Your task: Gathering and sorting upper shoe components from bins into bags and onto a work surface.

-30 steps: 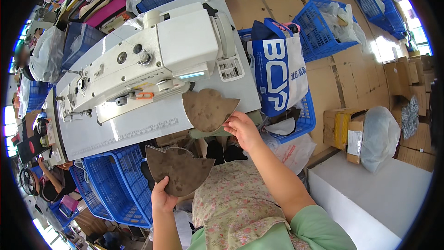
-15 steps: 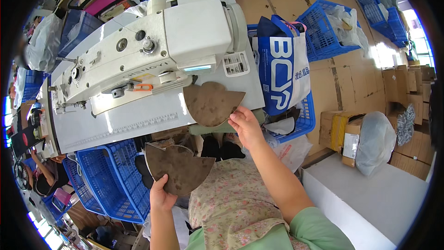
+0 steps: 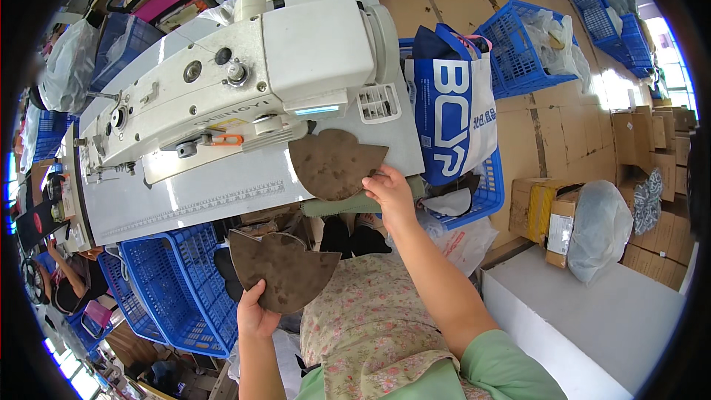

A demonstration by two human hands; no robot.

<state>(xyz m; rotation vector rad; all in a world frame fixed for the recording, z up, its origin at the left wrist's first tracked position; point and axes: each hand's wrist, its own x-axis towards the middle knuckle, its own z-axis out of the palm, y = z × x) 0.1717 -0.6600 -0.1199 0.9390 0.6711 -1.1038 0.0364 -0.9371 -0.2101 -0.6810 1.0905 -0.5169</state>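
My left hand [image 3: 258, 314] pinches the lower left edge of a brown, rounded fabric piece [image 3: 285, 270] with a notched top, held over my lap in front of the machine table. A similar brown piece [image 3: 335, 165] lies at the front edge of the table, to the right. Its right edge is between the thumb and fingers of my right hand [image 3: 388, 191]. Behind both hands stands a white industrial sewing machine [image 3: 318, 44], its needle end to the left. Under the right piece, a green cloth roll [image 3: 333, 206] shows along the table edge.
A blue plastic basket [image 3: 178, 289] stands below the table on the left. To the right are a blue and white bag [image 3: 452, 115], another blue crate [image 3: 511, 44], cardboard boxes [image 3: 535, 211] and a white surface [image 3: 585, 311]. A ruler strip [image 3: 200, 211] runs along the tabletop.
Both hands and both brown pieces have shifted very slightly to the left. The grips look the same.
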